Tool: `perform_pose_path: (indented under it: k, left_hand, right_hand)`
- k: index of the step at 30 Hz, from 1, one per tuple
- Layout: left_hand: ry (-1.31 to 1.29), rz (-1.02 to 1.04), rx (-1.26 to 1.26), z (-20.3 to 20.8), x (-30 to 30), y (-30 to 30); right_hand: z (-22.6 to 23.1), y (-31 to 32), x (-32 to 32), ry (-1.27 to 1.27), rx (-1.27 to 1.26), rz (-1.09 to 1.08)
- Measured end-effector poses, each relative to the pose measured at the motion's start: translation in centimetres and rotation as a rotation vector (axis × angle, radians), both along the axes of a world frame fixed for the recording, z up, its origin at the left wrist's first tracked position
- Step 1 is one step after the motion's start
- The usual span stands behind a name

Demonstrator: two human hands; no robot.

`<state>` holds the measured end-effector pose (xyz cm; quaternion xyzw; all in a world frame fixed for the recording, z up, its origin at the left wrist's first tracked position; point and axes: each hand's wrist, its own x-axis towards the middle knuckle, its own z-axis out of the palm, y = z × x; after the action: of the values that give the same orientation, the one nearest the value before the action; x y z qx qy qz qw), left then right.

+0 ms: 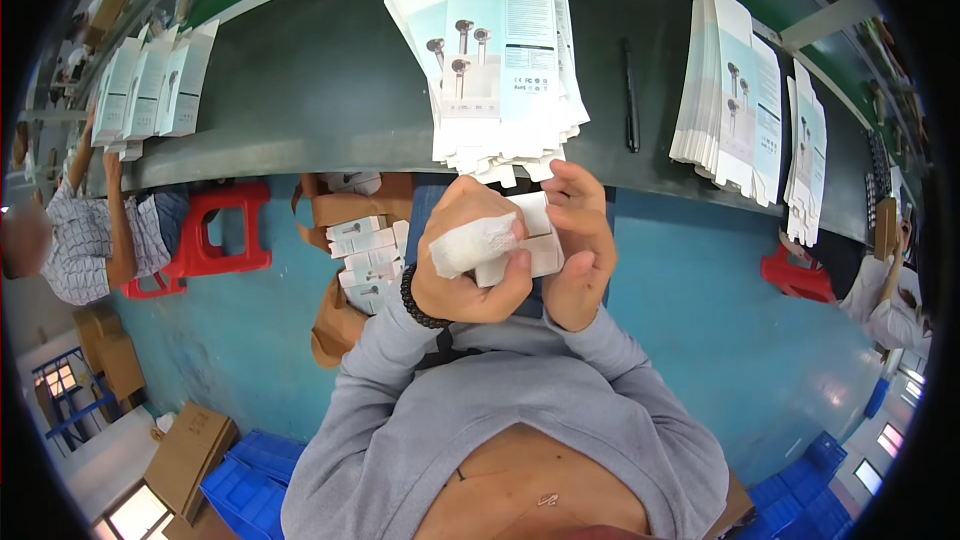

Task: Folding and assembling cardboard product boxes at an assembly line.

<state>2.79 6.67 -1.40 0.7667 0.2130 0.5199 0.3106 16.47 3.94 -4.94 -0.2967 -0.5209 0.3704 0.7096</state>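
In front of my body, above my lap, I hold a small white carton point(541, 252) with its upper end open. My left hand point(462, 265) is closed around its left side; a white wrapping covers one finger and hides part of the carton. My right hand point(580, 248) is at the carton's right side, fingers apart and bent toward its open end, thumb standing off. Just beyond my hands, a pile of flat printed earphone cartons point(500, 70) lies at the table's near edge.
On the dark table point(310, 70) lie a black pen point(631, 95) and more flat cartons point(730, 100) at right. Formed cartons point(150, 85) stand at left, near another person. Below left, an open brown box point(340, 325) holds finished cartons. Red stools point(225, 230) flank the table.
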Motion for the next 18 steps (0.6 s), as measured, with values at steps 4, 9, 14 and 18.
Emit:
perform_pose_path:
  k: [4,9,14,18]
  left_hand:
    - [0.069,0.097,0.148,0.9,-0.1,-0.3]
    - [0.13,0.157,0.183,1.3,0.4,-0.9]
    - [0.163,0.139,0.196,0.5,0.1,-1.2]
    - [0.216,0.182,0.203,0.9,-0.5,-1.1]
  right_hand:
    - [1.3,-0.3,1.2,-0.322,-0.235,0.257]
    - [1.8,-0.4,0.7,-0.019,-0.456,0.416]
    - [0.3,-0.6,-0.1,0.027,-0.446,0.379]
    - [0.4,-0.7,-0.9,0.248,-0.443,0.418]
